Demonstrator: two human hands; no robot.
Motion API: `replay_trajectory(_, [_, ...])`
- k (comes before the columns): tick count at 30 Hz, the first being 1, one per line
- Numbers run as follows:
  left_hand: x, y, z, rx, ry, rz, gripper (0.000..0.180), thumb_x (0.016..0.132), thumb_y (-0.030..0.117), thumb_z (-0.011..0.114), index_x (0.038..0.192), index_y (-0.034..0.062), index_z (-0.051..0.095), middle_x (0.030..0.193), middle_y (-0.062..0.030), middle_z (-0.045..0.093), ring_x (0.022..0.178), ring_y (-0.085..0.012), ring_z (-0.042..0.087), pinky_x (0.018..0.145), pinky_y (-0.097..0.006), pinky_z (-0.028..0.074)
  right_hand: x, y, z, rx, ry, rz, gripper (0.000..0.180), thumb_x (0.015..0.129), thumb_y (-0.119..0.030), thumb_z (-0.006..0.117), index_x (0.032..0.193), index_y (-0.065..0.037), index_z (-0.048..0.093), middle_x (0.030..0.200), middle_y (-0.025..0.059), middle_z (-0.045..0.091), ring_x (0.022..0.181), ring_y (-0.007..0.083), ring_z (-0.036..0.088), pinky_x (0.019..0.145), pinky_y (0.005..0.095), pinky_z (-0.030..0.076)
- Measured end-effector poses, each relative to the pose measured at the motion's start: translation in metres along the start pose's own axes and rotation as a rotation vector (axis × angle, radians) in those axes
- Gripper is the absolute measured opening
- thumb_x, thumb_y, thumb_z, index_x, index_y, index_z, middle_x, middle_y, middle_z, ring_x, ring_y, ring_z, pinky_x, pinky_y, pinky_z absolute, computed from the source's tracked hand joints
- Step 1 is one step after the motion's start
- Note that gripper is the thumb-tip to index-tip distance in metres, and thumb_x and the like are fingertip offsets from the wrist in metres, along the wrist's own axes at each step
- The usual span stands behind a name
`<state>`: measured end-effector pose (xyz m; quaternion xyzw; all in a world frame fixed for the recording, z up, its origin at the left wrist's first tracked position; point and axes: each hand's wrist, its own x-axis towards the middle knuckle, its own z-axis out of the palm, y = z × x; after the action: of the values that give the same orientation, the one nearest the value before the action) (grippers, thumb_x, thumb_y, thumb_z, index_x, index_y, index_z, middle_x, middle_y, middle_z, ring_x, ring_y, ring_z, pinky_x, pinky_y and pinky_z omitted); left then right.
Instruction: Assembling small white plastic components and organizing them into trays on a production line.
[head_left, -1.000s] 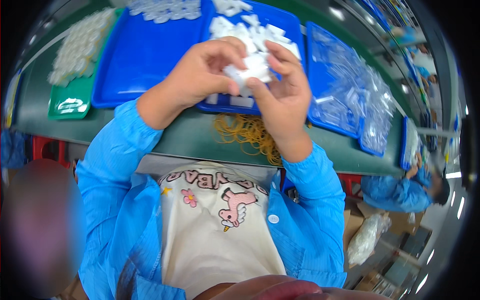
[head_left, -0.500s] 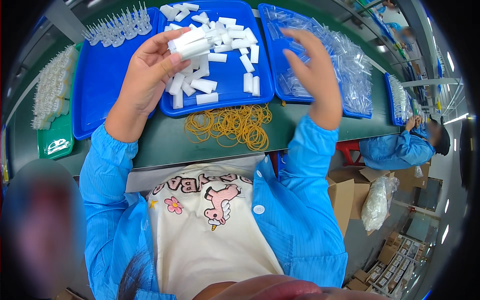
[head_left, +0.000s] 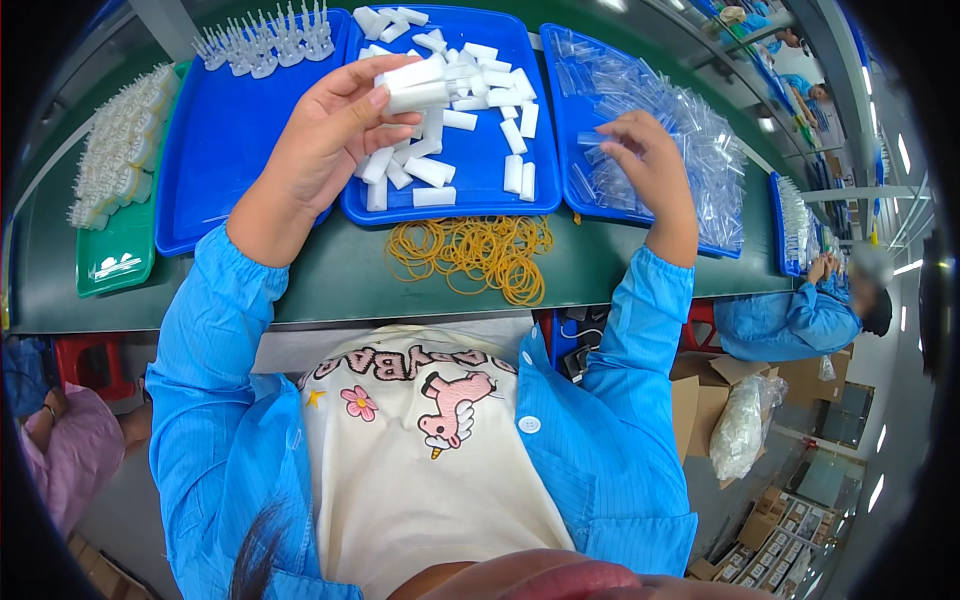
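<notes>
My left hand (head_left: 335, 130) is closed around a small bunch of white plastic sleeves (head_left: 415, 85), with a clear end sticking out at their right. It hangs over the near left part of a blue tray (head_left: 460, 207) scattered with loose white sleeves (head_left: 433, 196). To the right, my right hand (head_left: 652, 165) pinches a short clear plastic tube (head_left: 588, 139) between thumb and fingers. That hand is above a second blue tray (head_left: 583, 190) heaped with clear tubes (head_left: 690, 150).
Yellow rubber bands (head_left: 475, 255) lie loose in front of the middle tray. At left, a blue tray (head_left: 240, 150) bears upright white nozzle-like pieces (head_left: 265, 45); beside it, a green tray (head_left: 115, 265) holds stacked white pieces (head_left: 125, 145). A co-worker (head_left: 800, 310) sits at far right.
My right hand, open and spread before, has come down and closed on a clear tube. My left hand keeps its bunch of white sleeves. The whole view has shifted slightly.
</notes>
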<state>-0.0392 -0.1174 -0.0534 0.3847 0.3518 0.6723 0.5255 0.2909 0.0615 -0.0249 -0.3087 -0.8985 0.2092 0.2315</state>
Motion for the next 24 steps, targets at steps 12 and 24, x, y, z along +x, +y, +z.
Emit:
replay_trajectory(12, [-0.002, -0.004, -0.005, 0.013, -0.005, 0.003, 0.036, 0.094, 0.015, 0.065, 0.128, 0.0053, 0.057, 0.121, -0.0124, 0.062, 0.103, -0.0222, 0.066, 0.08, -0.029, 0.058, 0.057, -0.069, 0.068, 1.055, 0.182, -0.16, 0.012, 0.089, 0.004, 0.063, 0.099, 0.005, 0.068, 0.111, 0.0162, 0.065, 0.089, 0.02, 0.066, 0.068, 0.0263, 0.053])
replay_trajectory(24, [-0.004, -0.003, -0.004, 0.136, -0.047, -0.019, 0.039, 0.091, 0.02, 0.069, 0.127, 0.0071, 0.059, 0.128, -0.0137, 0.06, 0.101, -0.0229, 0.067, 0.079, -0.029, 0.058, 0.044, -0.085, 0.08, 0.972, 0.114, -0.062, 0.025, 0.086, 0.003, 0.068, 0.111, 0.004, 0.063, 0.108, 0.0183, 0.069, 0.096, 0.0209, 0.07, 0.075, 0.0265, 0.056])
